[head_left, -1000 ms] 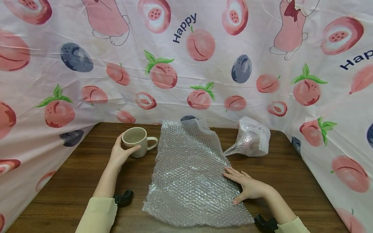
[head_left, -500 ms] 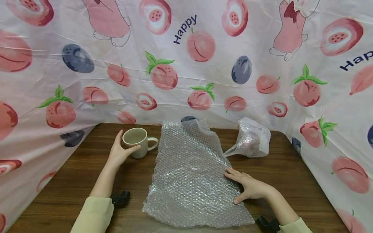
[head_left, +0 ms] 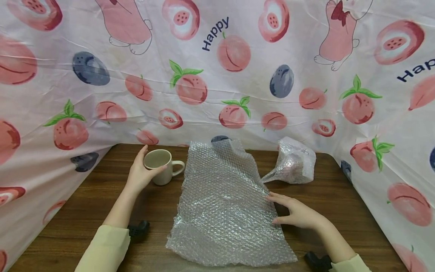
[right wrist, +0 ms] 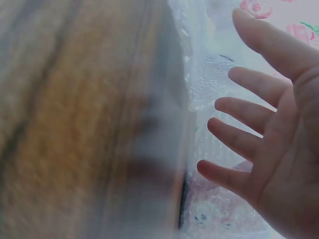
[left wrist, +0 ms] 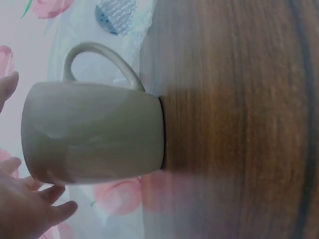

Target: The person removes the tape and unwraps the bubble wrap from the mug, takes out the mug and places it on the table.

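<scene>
A beige mug (head_left: 162, 170) stands upright at the back left of the table, its handle turned right. My left hand (head_left: 140, 174) is spread beside its rim. In the left wrist view the thumb stands apart from the mug (left wrist: 94, 132), while the fingers lie close to the rim; whether they touch it I cannot tell. A long sheet of bubble wrap (head_left: 224, 204) lies flat across the middle. Over its right edge hovers my right hand (head_left: 300, 213), fingers straight and parted, holding nothing, as the right wrist view also shows.
At the back right lies a bundle of bubble wrap (head_left: 295, 162) with something pinkish inside. Behind the brown wooden table (head_left: 340, 211) hangs a peach-printed cloth (head_left: 238, 87), which also runs along both sides.
My right hand has lifted from the bubble wrap and shifted slightly right. The left hand has risen a little at the mug's rim; the mug has hardly moved.
</scene>
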A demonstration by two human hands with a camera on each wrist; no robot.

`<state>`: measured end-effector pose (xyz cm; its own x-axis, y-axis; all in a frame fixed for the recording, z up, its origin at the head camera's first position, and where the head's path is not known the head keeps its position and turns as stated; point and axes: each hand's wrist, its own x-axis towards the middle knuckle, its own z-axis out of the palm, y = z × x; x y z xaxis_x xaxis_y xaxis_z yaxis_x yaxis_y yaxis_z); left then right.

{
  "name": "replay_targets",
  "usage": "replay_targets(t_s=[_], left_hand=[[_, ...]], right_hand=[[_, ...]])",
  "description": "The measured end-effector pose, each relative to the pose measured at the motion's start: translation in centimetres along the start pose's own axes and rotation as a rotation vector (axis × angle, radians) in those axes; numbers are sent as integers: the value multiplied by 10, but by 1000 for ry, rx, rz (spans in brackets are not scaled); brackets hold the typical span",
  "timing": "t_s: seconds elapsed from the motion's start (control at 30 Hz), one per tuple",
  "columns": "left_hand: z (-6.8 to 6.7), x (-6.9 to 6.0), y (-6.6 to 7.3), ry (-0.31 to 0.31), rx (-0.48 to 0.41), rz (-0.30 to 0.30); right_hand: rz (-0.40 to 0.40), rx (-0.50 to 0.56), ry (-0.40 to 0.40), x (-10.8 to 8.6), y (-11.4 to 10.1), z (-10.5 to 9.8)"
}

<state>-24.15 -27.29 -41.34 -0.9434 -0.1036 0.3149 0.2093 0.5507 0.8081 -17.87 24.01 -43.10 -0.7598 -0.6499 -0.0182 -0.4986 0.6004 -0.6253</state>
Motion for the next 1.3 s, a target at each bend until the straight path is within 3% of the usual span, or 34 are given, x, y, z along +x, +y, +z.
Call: replay_targets(t_s=[0.3, 0.6, 0.9, 1.3], left_hand=[[6, 7, 21, 51, 80, 88], [20, 12, 53, -44, 94, 190], [48, 12, 78, -129, 47, 300], [88, 14, 106, -274, -31, 268]], right_hand=[[-39, -55, 148, 1, -2, -12], [-31, -65, 282, -4, -10, -31], [-84, -122, 420, -11, -17, -48], [-69, -211, 578, -17, -21, -65]])
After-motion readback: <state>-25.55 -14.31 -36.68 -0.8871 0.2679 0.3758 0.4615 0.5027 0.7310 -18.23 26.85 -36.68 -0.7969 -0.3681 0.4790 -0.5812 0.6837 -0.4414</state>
